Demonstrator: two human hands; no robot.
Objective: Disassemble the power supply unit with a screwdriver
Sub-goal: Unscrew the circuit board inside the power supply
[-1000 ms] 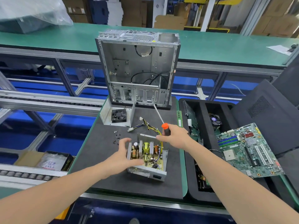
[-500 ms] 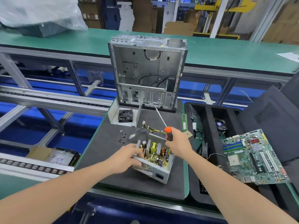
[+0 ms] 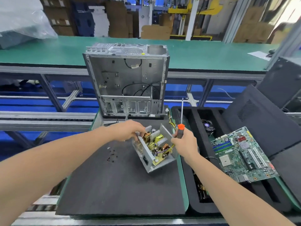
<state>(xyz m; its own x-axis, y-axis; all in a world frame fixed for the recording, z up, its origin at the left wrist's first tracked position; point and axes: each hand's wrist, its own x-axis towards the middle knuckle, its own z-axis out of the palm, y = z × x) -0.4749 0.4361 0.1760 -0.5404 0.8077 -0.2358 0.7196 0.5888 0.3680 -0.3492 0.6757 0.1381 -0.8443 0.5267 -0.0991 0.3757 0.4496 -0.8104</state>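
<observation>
Screwdriver (image 3: pixel 181 126) in right hand (image 3: pixel 185 144), left hand (image 3: pixel 128 130) blurred

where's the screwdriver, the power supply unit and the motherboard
screwdriver (image 3: pixel 180 127): head view, orange top of handle
power supply unit (image 3: pixel 145 154): head view, metal side wall
motherboard (image 3: pixel 241 154): head view, board's middle

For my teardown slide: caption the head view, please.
Left hand grips the opened power supply unit while right hand holds a screwdriver shaft-up beside it.
</observation>
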